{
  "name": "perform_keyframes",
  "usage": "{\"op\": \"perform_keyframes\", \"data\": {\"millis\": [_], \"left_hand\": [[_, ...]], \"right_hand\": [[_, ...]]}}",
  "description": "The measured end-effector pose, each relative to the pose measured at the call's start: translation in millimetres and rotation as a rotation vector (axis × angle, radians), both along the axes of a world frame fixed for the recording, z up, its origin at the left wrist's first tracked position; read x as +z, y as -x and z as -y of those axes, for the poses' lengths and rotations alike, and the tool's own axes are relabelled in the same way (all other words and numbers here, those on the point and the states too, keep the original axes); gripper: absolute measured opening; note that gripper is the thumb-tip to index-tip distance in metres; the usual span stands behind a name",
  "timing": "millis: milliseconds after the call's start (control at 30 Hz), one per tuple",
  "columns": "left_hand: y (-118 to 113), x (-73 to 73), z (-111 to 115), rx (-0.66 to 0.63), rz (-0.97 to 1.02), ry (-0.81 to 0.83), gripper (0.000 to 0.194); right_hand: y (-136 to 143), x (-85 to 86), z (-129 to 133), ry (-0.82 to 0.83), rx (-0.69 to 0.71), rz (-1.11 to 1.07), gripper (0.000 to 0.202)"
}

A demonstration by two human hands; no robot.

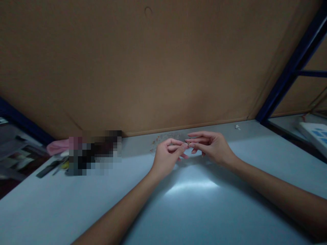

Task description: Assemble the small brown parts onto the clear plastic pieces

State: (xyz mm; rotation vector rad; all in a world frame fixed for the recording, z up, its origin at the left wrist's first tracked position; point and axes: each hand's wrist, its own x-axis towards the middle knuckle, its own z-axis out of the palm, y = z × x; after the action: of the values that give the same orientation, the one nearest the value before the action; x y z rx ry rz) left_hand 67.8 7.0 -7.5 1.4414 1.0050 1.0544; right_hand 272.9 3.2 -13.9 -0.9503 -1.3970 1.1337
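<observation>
My left hand (167, 156) and my right hand (211, 146) meet fingertip to fingertip over the far half of the table. Between them is a tiny brownish piece (188, 143), pinched from both sides by thumbs and fingers. Its kind is too small and blurred to make out. Both hands are closed in a pinch, the right with its other fingers stretched forward. Just behind the left hand lies a spread of small clear and orange bits (159, 139), partly hidden by the fingers.
The grey table (194, 211) runs back to a brown board wall (163, 68). At the left are a pink cloth (58, 147), a dark flat object (48, 169) and a blurred-out area. A small white bit (237, 127) lies at the back right. Blue posts (283, 81) flank the table.
</observation>
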Motion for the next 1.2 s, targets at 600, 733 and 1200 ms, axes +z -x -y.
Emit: {"op": "perform_keyframes", "data": {"millis": [600,733,1200], "left_hand": [[2,-2.8,2,-0.059,-0.032,0.036,0.041],[3,-2.5,-1,-0.092,-0.048,-0.018,0.044],[75,14.7,-64,0.301,-0.67,-0.638,0.029]], "right_hand": [[-3,1.7,-1,-0.063,0.081,0.083,0.043],[-5,-1.0,-3,-0.129,0.092,0.134,0.045],[-17,-17.8,-15,-0.544,-0.098,0.611,0.032]]}}
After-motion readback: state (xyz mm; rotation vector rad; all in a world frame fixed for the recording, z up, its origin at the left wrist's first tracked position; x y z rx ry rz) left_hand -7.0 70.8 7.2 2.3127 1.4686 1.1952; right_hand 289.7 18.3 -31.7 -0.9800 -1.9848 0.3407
